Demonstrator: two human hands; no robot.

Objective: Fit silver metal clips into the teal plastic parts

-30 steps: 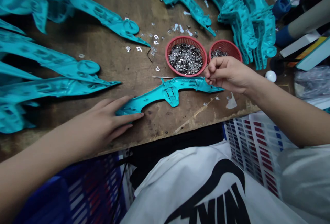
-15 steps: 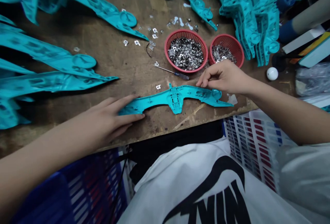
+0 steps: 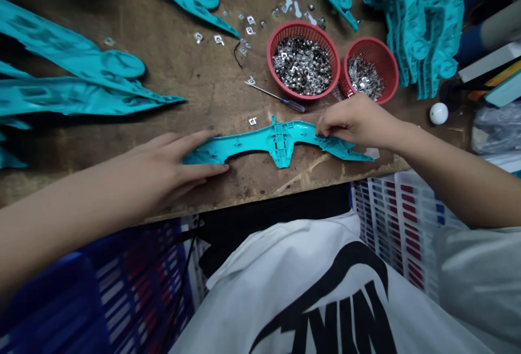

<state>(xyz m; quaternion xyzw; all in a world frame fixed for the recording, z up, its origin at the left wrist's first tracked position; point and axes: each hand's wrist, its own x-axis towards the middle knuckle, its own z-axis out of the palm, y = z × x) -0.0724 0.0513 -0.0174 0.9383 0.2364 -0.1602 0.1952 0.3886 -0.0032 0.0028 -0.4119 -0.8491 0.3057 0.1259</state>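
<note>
A long teal plastic part lies along the near edge of the wooden table. My left hand rests flat on its left end, fingers stretched out and pressing it down. My right hand is curled over the part's right end, fingertips pinched together against the plastic; what they pinch is too small to make out. Just behind the part lie a thin screwdriver and a small metal clip.
Two red baskets of small metal clips stand behind my right hand. More teal parts lie at the left, and a stack of teal parts stands at the back right. Loose clips scatter mid-table. A white ball sits at the right.
My right hand came down from above the baskets onto the teal part's right end. The part shifted nearer the table edge and straightened. My left hand stayed on its left end.
</note>
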